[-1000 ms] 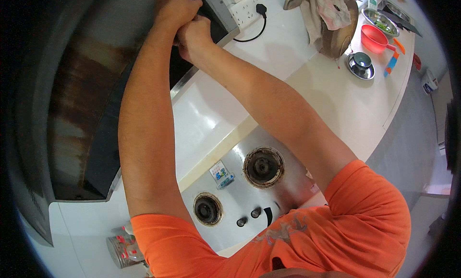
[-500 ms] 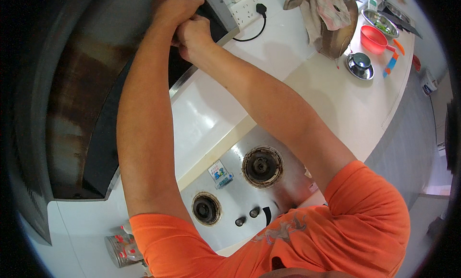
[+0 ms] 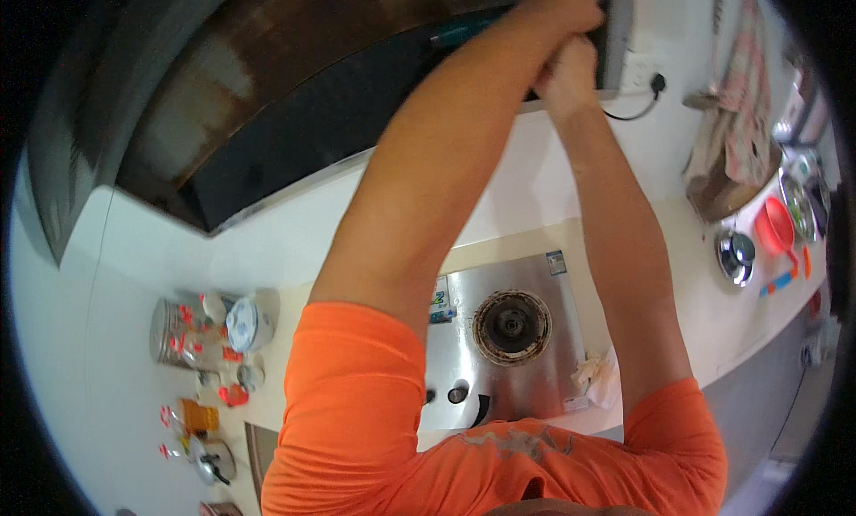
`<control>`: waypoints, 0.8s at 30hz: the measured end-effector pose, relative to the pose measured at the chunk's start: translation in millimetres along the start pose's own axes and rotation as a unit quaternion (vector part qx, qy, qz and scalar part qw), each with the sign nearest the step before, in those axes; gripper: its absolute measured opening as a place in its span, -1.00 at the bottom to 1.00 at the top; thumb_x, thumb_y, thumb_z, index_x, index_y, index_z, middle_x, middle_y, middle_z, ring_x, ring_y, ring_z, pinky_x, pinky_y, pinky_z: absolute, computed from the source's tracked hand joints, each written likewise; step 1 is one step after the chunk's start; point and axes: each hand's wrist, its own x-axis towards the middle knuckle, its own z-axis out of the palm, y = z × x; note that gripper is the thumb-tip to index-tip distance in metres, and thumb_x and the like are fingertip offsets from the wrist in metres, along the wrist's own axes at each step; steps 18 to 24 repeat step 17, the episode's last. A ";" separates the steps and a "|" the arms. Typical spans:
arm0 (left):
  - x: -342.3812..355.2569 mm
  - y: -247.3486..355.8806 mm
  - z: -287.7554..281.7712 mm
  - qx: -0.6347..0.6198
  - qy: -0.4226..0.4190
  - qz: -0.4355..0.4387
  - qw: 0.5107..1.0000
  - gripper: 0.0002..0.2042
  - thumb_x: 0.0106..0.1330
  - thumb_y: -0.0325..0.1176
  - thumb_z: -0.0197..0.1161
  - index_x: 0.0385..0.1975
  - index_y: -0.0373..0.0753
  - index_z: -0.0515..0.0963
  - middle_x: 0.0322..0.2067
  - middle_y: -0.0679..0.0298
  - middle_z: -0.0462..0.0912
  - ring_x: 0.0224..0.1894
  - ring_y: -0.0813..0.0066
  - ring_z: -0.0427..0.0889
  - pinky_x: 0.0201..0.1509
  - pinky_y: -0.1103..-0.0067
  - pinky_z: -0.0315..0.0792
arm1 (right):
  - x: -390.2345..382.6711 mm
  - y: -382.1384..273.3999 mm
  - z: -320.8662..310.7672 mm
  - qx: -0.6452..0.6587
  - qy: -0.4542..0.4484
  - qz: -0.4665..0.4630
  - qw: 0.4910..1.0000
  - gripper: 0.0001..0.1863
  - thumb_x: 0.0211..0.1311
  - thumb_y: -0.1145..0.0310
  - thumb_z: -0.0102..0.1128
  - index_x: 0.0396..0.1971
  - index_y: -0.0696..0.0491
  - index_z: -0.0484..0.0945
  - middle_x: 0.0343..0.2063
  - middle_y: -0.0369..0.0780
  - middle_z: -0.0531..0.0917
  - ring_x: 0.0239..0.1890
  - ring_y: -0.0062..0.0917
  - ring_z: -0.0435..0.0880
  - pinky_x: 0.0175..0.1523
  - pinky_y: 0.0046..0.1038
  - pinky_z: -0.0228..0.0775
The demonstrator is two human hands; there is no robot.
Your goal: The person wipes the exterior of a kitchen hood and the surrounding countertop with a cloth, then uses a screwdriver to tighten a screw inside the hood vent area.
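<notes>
Both my arms reach up to the right end of the dark range hood (image 3: 294,150). My left hand (image 3: 563,2) is curled against the hood's end at the top of the view. My right hand (image 3: 567,72) is a fist just below it, at the hood's lower edge. Whether either hand holds anything is hidden. A short teal piece (image 3: 462,33) shows beside my left forearm. Below my arms lies a steel gas stove (image 3: 535,275) with a round burner (image 3: 511,325) and two knobs (image 3: 456,394).
A wall socket with a black plug (image 3: 649,81) sits right of my hands. A crumpled rag (image 3: 599,375) lies on the stove's right edge. Jars and tins (image 3: 201,324) stand at left. A cloth (image 3: 744,115), steel bowls (image 3: 736,253) and a red scoop (image 3: 774,229) sit at right.
The view has swung, so the stove and counter now lie straighter below me and the jars at left show. Both hands stay at the hood's right end, close together.
</notes>
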 end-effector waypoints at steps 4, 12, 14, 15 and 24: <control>-4.4 -14.7 5.0 0.014 0.007 -0.012 1.000 -0.61 0.14 -0.24 0.35 -0.06 -0.29 0.65 -0.02 -0.07 0.66 0.05 0.09 0.66 0.19 0.29 0.49 | -13.1 5.0 11.4 0.019 -0.035 0.021 0.999 -0.69 0.39 0.42 0.04 0.08 0.15 0.45 -0.03 -0.13 0.59 0.01 -0.30 0.60 0.11 -0.22 0.53; -13.1 -5.8 -1.0 -0.001 -0.002 -0.030 1.000 -0.63 0.14 -0.30 0.33 -0.03 -0.24 0.66 0.01 0.01 0.66 0.11 0.14 0.62 0.19 0.37 0.48 | -2.8 0.8 -22.3 -0.039 -0.128 0.022 0.991 -0.63 0.40 0.34 0.11 0.12 0.17 0.47 0.06 -0.12 0.59 0.10 -0.38 0.56 0.18 -0.36 0.44; -25.2 -5.4 -3.8 0.010 0.001 -0.037 0.999 -0.61 0.14 -0.30 0.32 -0.01 -0.24 0.65 0.02 0.03 0.66 0.11 0.15 0.61 0.21 0.38 0.46 | -3.6 5.2 -14.7 -0.075 -0.056 0.042 0.995 -0.66 0.40 0.36 0.11 0.10 0.16 0.47 0.00 -0.14 0.60 0.05 -0.38 0.58 0.12 -0.34 0.50; -33.9 -5.3 -8.4 0.022 0.015 -0.036 0.999 -0.60 0.14 -0.31 0.32 0.01 -0.24 0.65 0.03 0.05 0.65 0.12 0.15 0.61 0.22 0.38 0.45 | -8.6 3.8 -8.9 -0.061 -0.016 0.063 0.996 -0.70 0.40 0.40 0.10 0.07 0.15 0.47 -0.06 -0.17 0.62 -0.02 -0.36 0.62 0.04 -0.30 0.58; -46.3 -8.2 -17.4 0.035 0.032 -0.039 0.998 -0.60 0.14 -0.31 0.31 0.02 -0.24 0.64 0.04 0.06 0.65 0.12 0.15 0.60 0.24 0.39 0.44 | -25.5 7.7 -3.3 -0.064 -0.072 0.044 0.994 -0.67 0.40 0.38 0.12 0.11 0.12 0.45 0.03 -0.15 0.58 0.04 -0.42 0.59 0.11 -0.38 0.53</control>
